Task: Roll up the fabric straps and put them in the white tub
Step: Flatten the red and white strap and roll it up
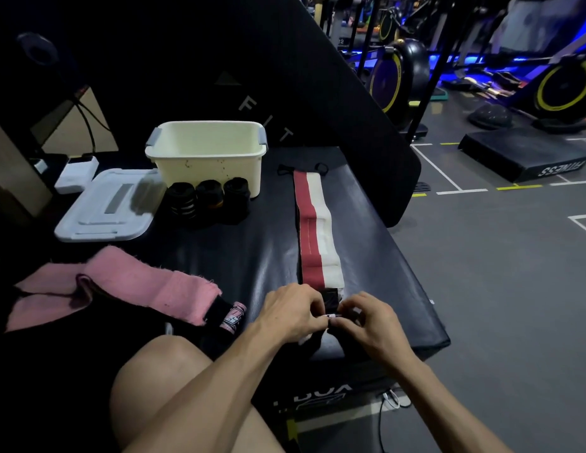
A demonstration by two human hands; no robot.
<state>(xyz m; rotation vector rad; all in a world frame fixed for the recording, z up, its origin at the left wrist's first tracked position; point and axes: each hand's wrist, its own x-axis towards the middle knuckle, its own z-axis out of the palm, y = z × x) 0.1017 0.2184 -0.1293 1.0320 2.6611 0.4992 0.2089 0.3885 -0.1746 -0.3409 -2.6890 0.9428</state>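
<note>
Left hand (293, 313) and right hand (367, 318) both pinching the near end of the red and white strap (314, 230), its length running away over the dark surface (252, 256), pink strap (147, 286) left of the grip, three rolled straps (208, 199) beyond, touching the white tub (206, 158)

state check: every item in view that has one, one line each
white tub: open, upright, looks empty
tub lid: off, flat beside tub
three dark straps: rolled, outside tub
red-and-white strap: flat, unrolled
pink strap: unrolled
left hand, right hand: pinching the red-and-white strap's near end
</note>
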